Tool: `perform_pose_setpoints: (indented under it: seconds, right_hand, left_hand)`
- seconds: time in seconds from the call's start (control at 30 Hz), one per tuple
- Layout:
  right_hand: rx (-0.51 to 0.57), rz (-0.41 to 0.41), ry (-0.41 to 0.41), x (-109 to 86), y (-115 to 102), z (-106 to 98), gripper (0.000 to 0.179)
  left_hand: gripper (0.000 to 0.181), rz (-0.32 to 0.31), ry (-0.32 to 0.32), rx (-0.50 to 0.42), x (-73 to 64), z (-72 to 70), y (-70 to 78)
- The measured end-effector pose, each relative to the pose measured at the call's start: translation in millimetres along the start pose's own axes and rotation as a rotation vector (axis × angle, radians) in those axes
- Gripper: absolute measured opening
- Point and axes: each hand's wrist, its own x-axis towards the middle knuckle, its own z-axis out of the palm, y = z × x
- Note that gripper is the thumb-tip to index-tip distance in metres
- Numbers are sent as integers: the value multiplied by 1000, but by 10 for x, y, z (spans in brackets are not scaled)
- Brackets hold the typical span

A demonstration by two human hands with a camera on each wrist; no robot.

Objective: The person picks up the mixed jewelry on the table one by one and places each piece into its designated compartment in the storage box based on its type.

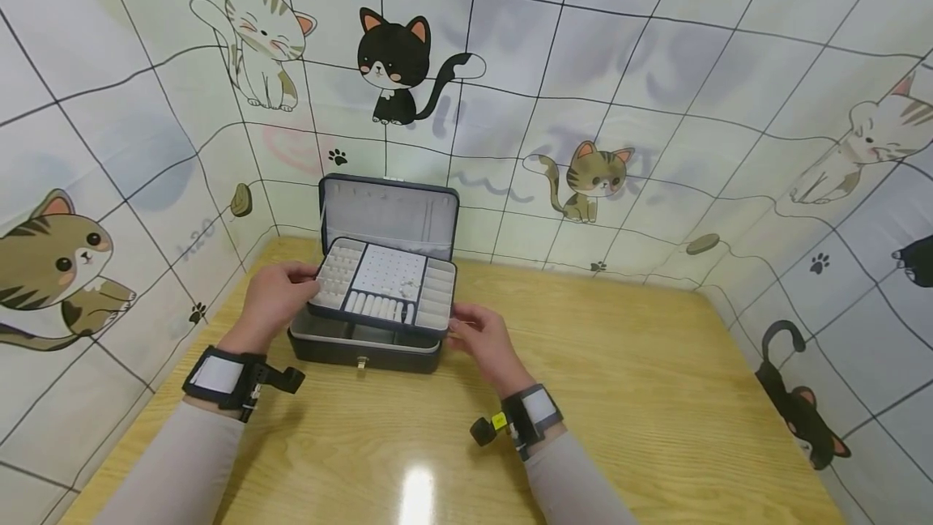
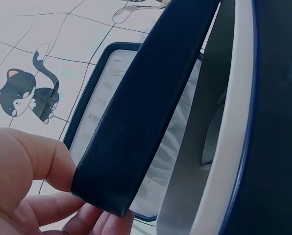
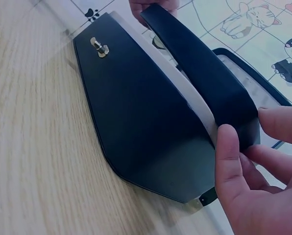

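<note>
A dark blue jewelry box (image 1: 328, 351) stands on the table with its lid (image 1: 386, 209) raised. Above its base, a lift-out jewelry tray (image 1: 379, 320) hangs tilted, its front side lower. White ring rolls, small compartments and a dotted panel fill the tray, and a few small shiny pieces lie on that panel. My left hand (image 1: 273, 302) grips the tray's left end, thumb and fingers around the dark edge (image 2: 131, 107) in the left wrist view. At the other end, my right hand (image 3: 263, 181) pinches the tray's right side. Grey compartments show inside the base.
A wooden table (image 1: 583, 395) extends to the right and front of the box. Behind and beside it, a white cloth with cat drawings (image 1: 394, 63) covers the walls. A gold clasp (image 1: 362, 362) sits on the box's front.
</note>
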Motion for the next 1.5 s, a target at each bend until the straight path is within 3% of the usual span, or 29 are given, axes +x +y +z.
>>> perform_pose_setpoints:
  seconds: [0.4, 0.57, 0.87, 1.17, 1.5]
  right_hand:
    - [-43, -29, -71, -23, -3, 29, 50]
    - [-87, -32, -54, -13, 33, 46, 51]
    - [-160, -56, -33, -34, 17, 111, 48]
    - [-383, -88, -3, -36, 32, 134, 51]
    - [-523, -137, -24, -60, 2, 149, 56]
  left_hand:
    - [44, 17, 23, -17, 5, -46, -5]
    - [43, 42, 29, -21, 29, -77, -24]
    - [45, 33, 0, -27, 35, -144, -20]
    - [42, 61, -5, 12, 57, -205, -33]
    - [40, 66, -16, 24, 44, -223, -13]
